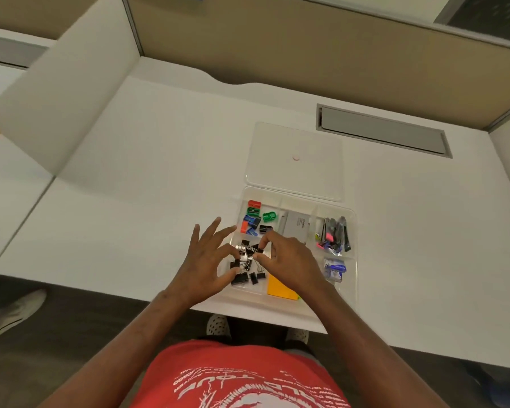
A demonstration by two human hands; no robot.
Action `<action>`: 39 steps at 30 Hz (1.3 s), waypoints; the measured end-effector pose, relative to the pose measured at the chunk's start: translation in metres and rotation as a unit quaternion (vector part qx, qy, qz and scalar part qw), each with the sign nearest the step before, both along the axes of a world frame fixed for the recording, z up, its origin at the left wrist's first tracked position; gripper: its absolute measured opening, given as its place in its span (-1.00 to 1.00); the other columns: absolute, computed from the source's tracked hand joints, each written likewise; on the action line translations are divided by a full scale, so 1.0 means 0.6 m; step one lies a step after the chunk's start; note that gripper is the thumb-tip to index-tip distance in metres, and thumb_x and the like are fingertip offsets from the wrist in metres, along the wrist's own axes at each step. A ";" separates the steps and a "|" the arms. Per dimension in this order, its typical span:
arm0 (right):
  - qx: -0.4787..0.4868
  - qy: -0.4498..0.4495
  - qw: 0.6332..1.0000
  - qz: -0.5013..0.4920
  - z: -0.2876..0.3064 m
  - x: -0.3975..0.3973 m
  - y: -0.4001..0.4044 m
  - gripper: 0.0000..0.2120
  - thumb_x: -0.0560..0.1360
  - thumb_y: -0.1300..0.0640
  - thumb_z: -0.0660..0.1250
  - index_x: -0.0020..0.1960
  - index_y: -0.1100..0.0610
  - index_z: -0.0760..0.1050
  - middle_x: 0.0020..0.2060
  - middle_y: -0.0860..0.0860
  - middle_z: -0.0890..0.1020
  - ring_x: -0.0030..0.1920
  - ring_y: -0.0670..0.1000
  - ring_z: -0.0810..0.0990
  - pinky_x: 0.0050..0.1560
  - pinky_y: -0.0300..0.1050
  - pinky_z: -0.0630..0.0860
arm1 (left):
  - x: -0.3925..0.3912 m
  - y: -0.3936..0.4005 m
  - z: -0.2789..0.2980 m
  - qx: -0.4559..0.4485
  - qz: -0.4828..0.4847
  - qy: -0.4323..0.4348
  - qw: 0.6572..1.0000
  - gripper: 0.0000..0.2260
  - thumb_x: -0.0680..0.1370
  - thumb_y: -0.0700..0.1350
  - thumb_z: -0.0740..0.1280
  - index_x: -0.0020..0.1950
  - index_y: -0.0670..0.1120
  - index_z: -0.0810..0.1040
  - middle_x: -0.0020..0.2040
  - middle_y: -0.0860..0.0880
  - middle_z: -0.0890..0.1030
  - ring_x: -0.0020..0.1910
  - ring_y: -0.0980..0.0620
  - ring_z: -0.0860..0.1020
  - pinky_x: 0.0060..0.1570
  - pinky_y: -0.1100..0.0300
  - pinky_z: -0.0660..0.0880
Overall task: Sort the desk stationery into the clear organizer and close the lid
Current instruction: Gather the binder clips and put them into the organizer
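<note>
The clear organizer point(354, 278) lies on the white desk with its lid point(295, 160) swung open flat behind it. The front left compartment holds several black binder clips point(243, 276). My right hand point(289, 262) pinches one black clip between thumb and fingers above that compartment. Beside it, my left hand point(206, 260) hovers over the same compartment with fingers spread and nothing in it. Coloured sharpeners point(255, 217) fill the back left compartment. A grey card box point(297, 228), highlighters point(333, 235), blue staple boxes point(334, 269) and an orange sticky-note pad point(278, 288) occupy other compartments.
A grey cable hatch point(383, 131) is set in the desk behind the lid. Partition walls point(306, 51) enclose the desk at the back and left. A person's shoe point(9, 313) is on the floor at the left.
</note>
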State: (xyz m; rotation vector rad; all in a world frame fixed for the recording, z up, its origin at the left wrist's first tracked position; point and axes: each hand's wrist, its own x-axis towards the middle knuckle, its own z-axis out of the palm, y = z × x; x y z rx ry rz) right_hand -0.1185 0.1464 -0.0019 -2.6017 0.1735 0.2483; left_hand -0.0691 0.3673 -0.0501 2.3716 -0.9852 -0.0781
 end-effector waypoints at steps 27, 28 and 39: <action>-0.012 -0.121 0.993 -0.006 0.026 0.115 -0.128 -0.40 0.59 -0.15 0.28 0.56 -0.05 0.21 0.54 0.00 0.29 0.53 0.00 0.20 0.51 -0.01 0.21 | 0.170 -0.124 0.012 0.044 0.064 0.062 0.995 -0.38 0.63 0.20 0.17 0.61 -0.02 0.11 0.63 -0.03 0.11 0.62 0.00 -0.06 0.57 -0.16 -0.13; -0.017 -0.126 0.992 -0.012 0.029 0.127 -0.145 -0.40 0.59 -0.15 0.27 0.57 -0.04 0.20 0.55 0.01 0.26 0.54 0.02 0.19 0.53 0.01 0.20 | 0.189 -0.134 0.013 0.051 0.063 0.059 0.995 -0.38 0.63 0.20 0.15 0.62 -0.02 0.10 0.63 -0.03 0.11 0.62 -0.01 -0.05 0.57 -0.16 -0.12; -0.167 -0.065 0.981 -0.081 0.000 0.269 -0.358 -0.34 0.65 -0.18 0.09 0.63 0.02 -0.06 0.62 0.11 -0.07 0.61 0.12 -0.07 0.59 0.05 0.00 | 0.401 -0.259 0.019 0.235 0.026 -0.040 0.971 -0.35 0.65 0.24 0.04 0.63 -0.07 -0.02 0.63 -0.08 0.06 0.62 -0.10 -0.02 0.55 -0.18 -0.02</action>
